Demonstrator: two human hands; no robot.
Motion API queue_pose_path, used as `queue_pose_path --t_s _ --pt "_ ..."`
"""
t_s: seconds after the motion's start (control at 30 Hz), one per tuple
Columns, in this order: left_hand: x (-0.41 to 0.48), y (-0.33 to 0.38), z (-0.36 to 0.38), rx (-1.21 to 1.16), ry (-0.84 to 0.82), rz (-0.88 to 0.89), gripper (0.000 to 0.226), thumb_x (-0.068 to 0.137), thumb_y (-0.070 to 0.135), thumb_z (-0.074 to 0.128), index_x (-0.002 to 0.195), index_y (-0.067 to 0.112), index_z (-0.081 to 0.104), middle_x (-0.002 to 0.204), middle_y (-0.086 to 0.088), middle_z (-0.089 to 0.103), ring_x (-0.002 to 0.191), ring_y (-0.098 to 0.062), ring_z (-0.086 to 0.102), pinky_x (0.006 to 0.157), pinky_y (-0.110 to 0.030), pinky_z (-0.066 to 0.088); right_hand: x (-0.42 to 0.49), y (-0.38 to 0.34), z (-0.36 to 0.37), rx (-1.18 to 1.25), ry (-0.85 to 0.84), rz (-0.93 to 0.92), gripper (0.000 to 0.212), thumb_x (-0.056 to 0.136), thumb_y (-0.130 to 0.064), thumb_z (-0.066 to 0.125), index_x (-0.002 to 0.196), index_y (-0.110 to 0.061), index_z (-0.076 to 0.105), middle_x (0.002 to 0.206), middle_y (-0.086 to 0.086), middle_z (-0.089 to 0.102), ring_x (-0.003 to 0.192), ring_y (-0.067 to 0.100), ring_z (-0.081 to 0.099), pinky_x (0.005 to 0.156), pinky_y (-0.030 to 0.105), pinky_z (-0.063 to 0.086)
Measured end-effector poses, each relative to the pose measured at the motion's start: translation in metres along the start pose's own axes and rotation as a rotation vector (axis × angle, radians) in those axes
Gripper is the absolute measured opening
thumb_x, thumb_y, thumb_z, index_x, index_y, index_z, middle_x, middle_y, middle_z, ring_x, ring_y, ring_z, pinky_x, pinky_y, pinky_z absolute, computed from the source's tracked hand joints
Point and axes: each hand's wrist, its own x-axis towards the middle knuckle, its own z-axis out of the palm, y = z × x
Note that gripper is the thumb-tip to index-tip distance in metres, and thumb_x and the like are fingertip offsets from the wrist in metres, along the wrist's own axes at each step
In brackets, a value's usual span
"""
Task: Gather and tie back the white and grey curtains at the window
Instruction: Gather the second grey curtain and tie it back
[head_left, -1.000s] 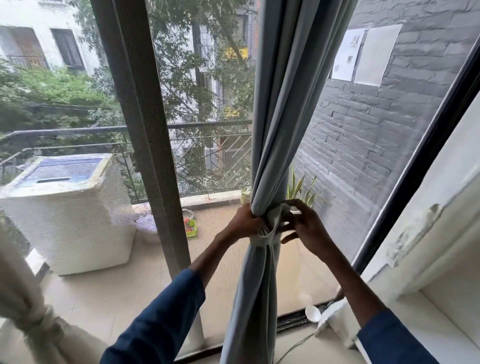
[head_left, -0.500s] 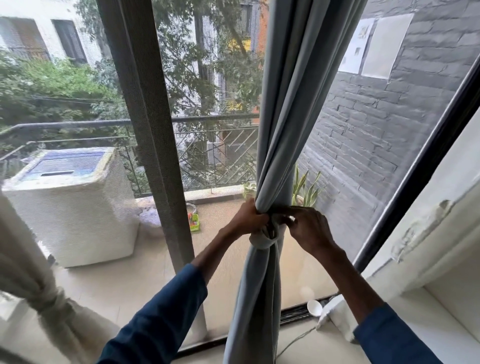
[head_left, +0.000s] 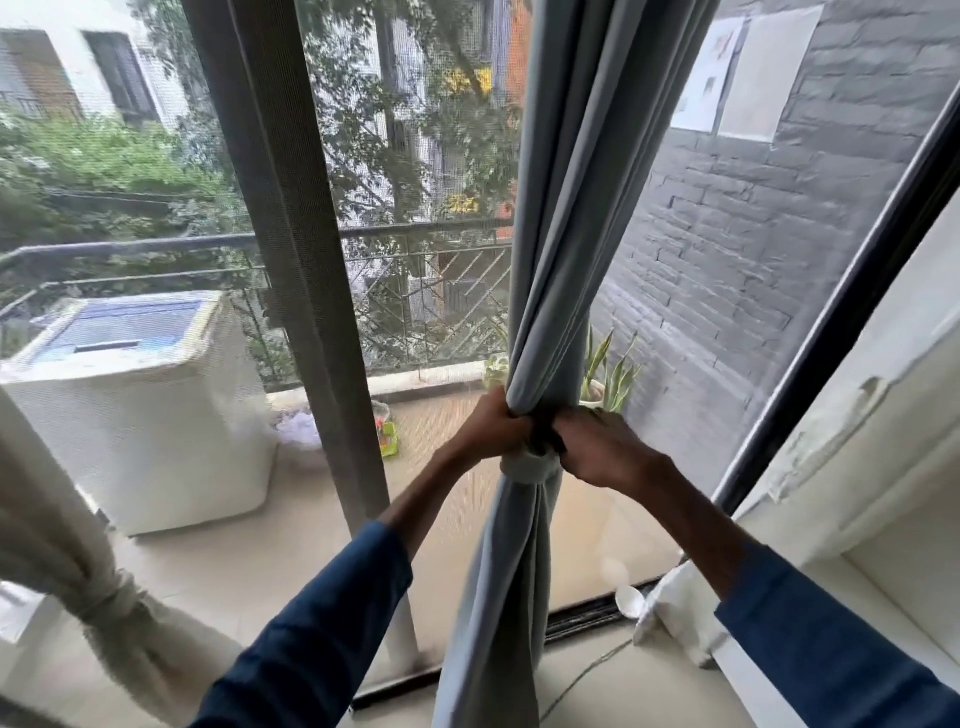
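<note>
Grey fabric fills the middle of the view: the grey curtain (head_left: 566, 218) hangs in front of the window glass, gathered into a narrow bundle at about mid-height and falling in loose folds to the floor below. Around the gathered neck sits a pale tie-back band (head_left: 531, 466), wrapped close against the cloth. The left hand (head_left: 493, 428) has its grip closed tight on the bundle from the left side, just above the band, fingers curled around the folds. The right hand (head_left: 602, 447) meets it from the right, knuckles up, its grip narrow and pinched on something dark at the front of the band; what exactly the fingertips hold is hidden between the two hands. Both forearms reach up from dark blue sleeves (head_left: 322, 618). At the lower left edge the white curtain (head_left: 67, 540) is drawn aside, cinched into a knot low down and well apart from the grey one. A dark window frame post (head_left: 291, 249) stands between the two curtains. Through the mesh screen a white washing machine (head_left: 140, 410) stands on the balcony to the left, near the metal railing (head_left: 426, 291), and a potted snake plant (head_left: 613, 374) shows just behind the grey curtain on the right. A grey brick wall (head_left: 753, 249) runs along the right side of the balcony, with two pale sheets of paper (head_left: 748, 78) fixed high on it. On the floor by the window track lies a small white bowl-like thing (head_left: 629, 601).
</note>
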Motion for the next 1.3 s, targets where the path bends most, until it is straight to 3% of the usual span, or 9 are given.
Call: queue_pose_path --t_s 0.2,0.37,0.57,0.67,0.73,0.83,0.97,1.1,1.3 --pt "0.008 -0.006 -0.006 0.053 0.018 -0.017 0.037 0.065 0.015 0.062 0.100 0.003 0.067 0.091 -0.019 0.072 0.085 -0.029 0.071 0.071 -0.049 0.060 0.001 0.003 0.006 0.079 0.399 0.037 0.013 0.079 -0.017 0.068 0.088 -0.022 0.075 0.099 0.003 0.074 0.095 0.032 0.070 0.071 0.036 0.055" --pt "0.010 -0.007 -0.006 0.032 0.017 -0.004 0.024 0.069 0.009 0.063 0.090 -0.003 0.066 0.085 -0.025 0.070 0.071 -0.024 0.068 0.065 -0.051 0.057 0.004 0.011 0.017 0.114 0.159 -0.015 0.027 0.080 -0.022 0.051 0.097 -0.020 0.071 0.105 0.007 0.073 0.099 0.036 0.068 0.077 0.042 0.058" --pt "0.010 0.001 0.008 -0.008 0.006 0.054 0.031 0.063 0.012 0.055 0.084 -0.011 0.059 0.070 -0.016 0.059 0.063 -0.020 0.056 0.053 -0.035 0.047 0.010 0.004 0.004 -0.055 -0.083 -0.029 0.037 0.082 -0.018 0.061 0.119 -0.017 0.063 0.121 0.011 0.067 0.109 0.038 0.063 0.086 0.038 0.052" --pt "0.012 0.004 0.013 -0.030 0.029 0.049 0.030 0.060 0.012 0.052 0.079 -0.009 0.059 0.067 -0.012 0.057 0.063 -0.017 0.053 0.055 -0.031 0.044 0.016 0.004 -0.002 -0.113 -0.102 -0.021 0.042 0.084 -0.019 0.063 0.126 -0.019 0.060 0.125 0.007 0.065 0.115 0.034 0.061 0.090 0.037 0.049" --pt "0.013 0.006 0.010 -0.040 0.040 0.019 0.019 0.057 0.013 0.053 0.070 0.001 0.059 0.061 -0.005 0.056 0.056 -0.015 0.053 0.052 -0.027 0.044 0.014 0.005 0.005 -0.108 0.050 0.009 0.035 0.084 -0.023 0.062 0.119 -0.022 0.065 0.123 0.004 0.067 0.115 0.031 0.062 0.089 0.037 0.049" --pt "0.015 0.002 0.000 -0.021 0.065 -0.021 0.018 0.054 0.016 0.054 0.071 0.011 0.057 0.060 0.003 0.055 0.053 -0.009 0.051 0.046 -0.021 0.041 0.003 0.009 0.035 0.175 0.452 0.030 0.027 0.083 -0.026 0.058 0.106 -0.023 0.072 0.124 -0.003 0.065 0.113 0.024 0.062 0.078 0.035 0.056" --pt "0.016 0.000 -0.002 -0.019 0.034 -0.044 0.013 0.063 0.018 0.056 0.072 0.008 0.059 0.064 -0.007 0.060 0.059 -0.020 0.058 0.053 -0.029 0.047 -0.006 0.001 0.093 0.741 0.764 0.244 0.022 0.079 0.002 0.073 0.098 -0.011 0.072 0.100 0.003 0.067 0.083 0.012 0.065 0.063 0.017 0.056" --pt "0.014 0.003 0.000 -0.023 0.031 -0.035 0.003 0.074 0.006 0.061 0.076 0.005 0.058 0.066 -0.008 0.056 0.060 -0.017 0.055 0.050 -0.026 0.044 -0.003 -0.014 0.126 1.629 0.458 0.502 0.014 0.083 -0.008 0.076 0.089 0.004 0.072 0.083 0.012 0.070 0.078 0.025 0.067 0.088 0.044 0.057" --pt "0.013 0.001 -0.008 -0.073 0.030 -0.055 0.004 0.081 -0.002 0.059 0.082 0.002 0.058 0.066 -0.006 0.053 0.052 -0.008 0.051 0.045 -0.020 0.042 -0.001 -0.009 0.119 2.132 0.193 0.471 0.012 0.094 -0.010 0.065 0.104 -0.011 0.070 0.082 0.002 0.062 0.066 0.010 0.057 0.056 0.020 0.046"
